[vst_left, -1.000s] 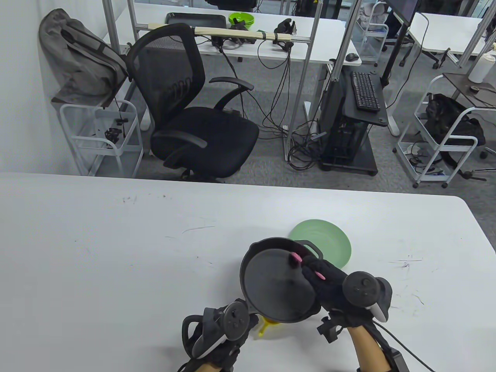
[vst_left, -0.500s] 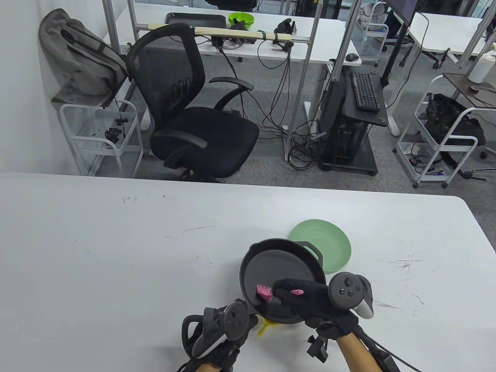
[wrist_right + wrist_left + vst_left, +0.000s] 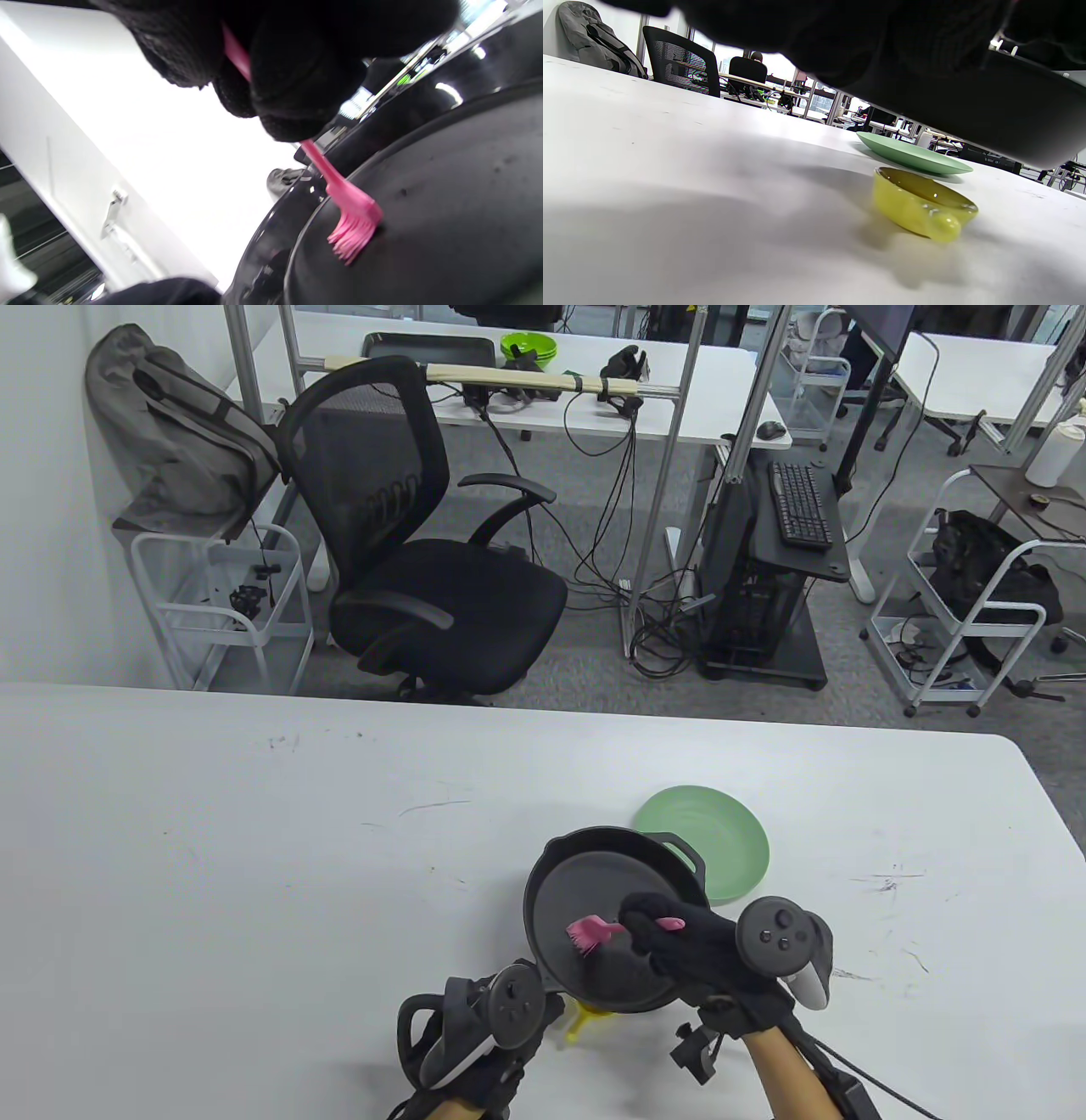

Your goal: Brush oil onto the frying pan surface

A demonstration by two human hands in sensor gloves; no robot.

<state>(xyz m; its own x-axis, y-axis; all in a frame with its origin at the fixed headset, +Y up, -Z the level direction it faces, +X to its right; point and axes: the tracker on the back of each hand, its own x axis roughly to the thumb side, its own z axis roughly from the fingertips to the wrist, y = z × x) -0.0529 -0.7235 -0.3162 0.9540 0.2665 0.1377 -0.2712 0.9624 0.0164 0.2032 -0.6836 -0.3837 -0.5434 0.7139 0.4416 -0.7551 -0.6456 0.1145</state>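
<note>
A black frying pan (image 3: 594, 891) hangs a little above the table, as its underside (image 3: 988, 110) shows in the left wrist view. My left hand (image 3: 543, 1005) is at the pan's near-left edge and grips the handle, which is hidden beneath the hand and tracker. My right hand (image 3: 653, 929) pinches a pink silicone brush (image 3: 585, 935) over the pan. The brush's bristles (image 3: 354, 231) press on the pan floor (image 3: 445, 212), left of its middle. A small yellow dish of oil (image 3: 925, 203) sits on the table under the pan's near edge (image 3: 585, 1022).
A pale green plate (image 3: 721, 836) lies on the table just beyond the pan's far right rim and shows low and flat (image 3: 912, 154) in the left wrist view. Bare white tabletop (image 3: 254, 857) spreads to the left. An office chair (image 3: 407, 543) stands beyond the far edge.
My right hand swept the brush from the pan's far right side to its near left part, then edged back a little. The pan and my left hand barely moved.
</note>
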